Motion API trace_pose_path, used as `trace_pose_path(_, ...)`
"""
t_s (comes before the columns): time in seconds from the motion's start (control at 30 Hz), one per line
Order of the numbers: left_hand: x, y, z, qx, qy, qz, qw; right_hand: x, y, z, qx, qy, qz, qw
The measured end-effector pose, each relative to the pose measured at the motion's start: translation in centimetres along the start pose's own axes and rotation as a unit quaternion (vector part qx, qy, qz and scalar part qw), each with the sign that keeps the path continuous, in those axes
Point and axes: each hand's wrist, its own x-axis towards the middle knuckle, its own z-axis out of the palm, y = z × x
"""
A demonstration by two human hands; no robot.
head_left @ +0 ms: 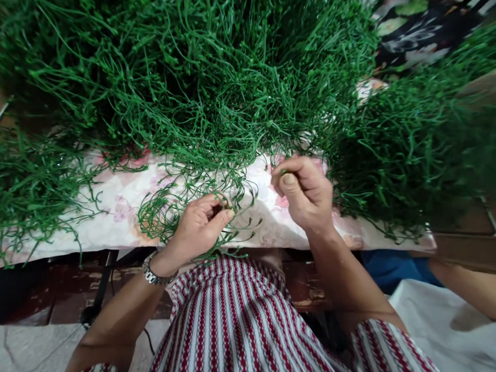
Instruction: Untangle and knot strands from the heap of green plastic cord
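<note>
Pinching away here, the left hand [202,223] has its thumb and forefinger clamped on a small bunch of stems [156,212], the looping lengths spilling out left of those fingers, the budded ends fanning to their right! Across a short gap, the right hand [308,194] sits a little higher, its thumb pressed to the forefinger and its other fingers curled in, with a tiny green bit [283,172] caught at the pinch. Beyond both sets of fingers, what a pile [185,73], a great tangle of green stretching wide! A smaller heap [30,195] lies well left of the left fingers; another, the dark clump [395,157], spreads to the right of the right fingers. Under it all, the flowered cloth [112,194], showing bare between the two hands. And far beyond the right fingers, a floral black bag [417,30]!
</note>
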Motion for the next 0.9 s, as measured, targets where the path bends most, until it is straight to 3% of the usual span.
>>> trace_pose_path(0.07,0.4,0.0,0.5,-0.008,0.023,0.004,1.0,0.3,-0.6,0.2,-0.061,0.007,-0.052,0.997)
trace_pose_path(0.13,0.6,-0.2,1.1,-0.026,0.036,0.013,0.999,0.4,-0.8,1.0,-0.085,-0.081,-0.098,0.988)
trace_pose_path(0.23,0.6,-0.9,1.8,-0.047,0.053,0.023,0.997,0.2,-0.1,2.3,-0.073,-0.186,-0.103,0.974)
trace_pose_path(0.43,0.8,-2.8,2.4,-0.085,0.11,0.009,0.99,-0.2,1.5,3.1,-0.1,-0.191,-0.079,0.973)
trace_pose_path(0.7,0.8,-4.0,3.0,-0.096,0.137,-0.003,0.986,-0.4,1.9,3.6,-0.116,-0.186,-0.042,0.975)
trace_pose_path(0.8,0.7,-4.3,2.9,-0.095,0.137,-0.009,0.986,-0.4,2.1,3.6,-0.13,-0.212,-0.076,0.966)
trace_pose_path(0.9,0.8,-4.5,2.7,-0.124,0.102,-0.01,0.987,-0.1,2.2,3.0,-0.129,-0.263,-0.125,0.948)
